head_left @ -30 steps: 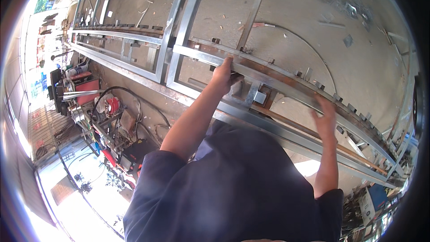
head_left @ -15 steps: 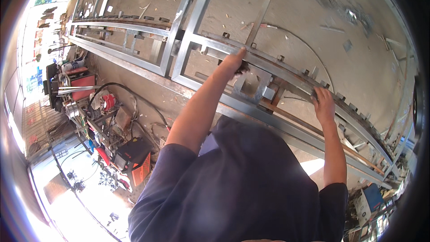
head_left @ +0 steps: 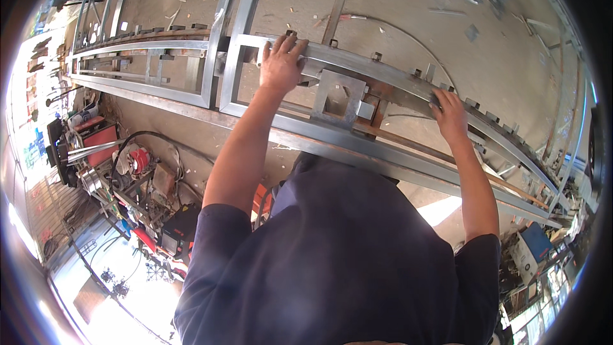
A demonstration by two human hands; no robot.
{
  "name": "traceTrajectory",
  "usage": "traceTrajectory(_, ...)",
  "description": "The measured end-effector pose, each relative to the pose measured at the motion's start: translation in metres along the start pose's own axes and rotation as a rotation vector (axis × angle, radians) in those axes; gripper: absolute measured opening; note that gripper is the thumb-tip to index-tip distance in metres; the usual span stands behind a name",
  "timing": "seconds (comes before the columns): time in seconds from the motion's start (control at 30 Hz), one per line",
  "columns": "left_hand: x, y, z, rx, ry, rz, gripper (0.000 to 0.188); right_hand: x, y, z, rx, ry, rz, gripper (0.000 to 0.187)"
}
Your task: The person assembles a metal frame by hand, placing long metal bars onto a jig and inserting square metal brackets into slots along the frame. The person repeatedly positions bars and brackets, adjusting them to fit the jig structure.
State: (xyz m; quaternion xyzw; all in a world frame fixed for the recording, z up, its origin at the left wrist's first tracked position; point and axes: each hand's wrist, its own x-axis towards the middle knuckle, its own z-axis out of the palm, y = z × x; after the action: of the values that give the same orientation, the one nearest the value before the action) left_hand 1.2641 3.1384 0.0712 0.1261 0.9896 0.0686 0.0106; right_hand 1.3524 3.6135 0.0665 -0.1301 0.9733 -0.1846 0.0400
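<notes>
A long frame of shiny square steel tubes (head_left: pixel 383 147) lies across in front of me, propped above the ground. My left hand (head_left: pixel 281 67) rests on its far steel tube (head_left: pixel 348 61), near the frame's corner, with the fingers spread over the top. Farther right along that same tube, my right hand (head_left: pixel 452 118) has its fingers curled over the edge, gripping it. Between my hands, a flat square metal plate with a square opening (head_left: pixel 324 92) sits inside the frame, beside a small metal block (head_left: pixel 366 110). Several small metal tabs (head_left: pixel 429 73) line the far edge.
Another steel tube frame (head_left: pixel 137 89) adjoins on the left. Beyond the work, a cable (head_left: pixel 408 37) curves over the dusty floor (head_left: pixel 287 0). A cluttered cart with tools and a red reel (head_left: pixel 139 160) stands at left. A blue-and-white box (head_left: pixel 533 243) is at lower right.
My left hand has slid left along the far tube, and its fingers have spread out. My right hand stays on the tube. The whole view has shifted slightly.
</notes>
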Motion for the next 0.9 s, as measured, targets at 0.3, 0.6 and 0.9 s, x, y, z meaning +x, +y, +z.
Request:
traceTrajectory(0.3,0.022,-0.015,-0.002,0.034,-0.211,0.156,0.039,-0.017,0.002,0.031,-0.068,0.031,0.004,0.047)
traceTrajectory(0.6,0.012,-0.025,0.014,-0.034,-0.165,0.121,0.046,-0.012,-0.016,0.024,-0.003,0.042,0.146,0.044)
traceTrajectory(0.9,0.005,-0.026,0.016,-0.05,-0.124,0.153,0.049,-0.023,-0.015,0.045,0.033,0.119,0.193,0.046)
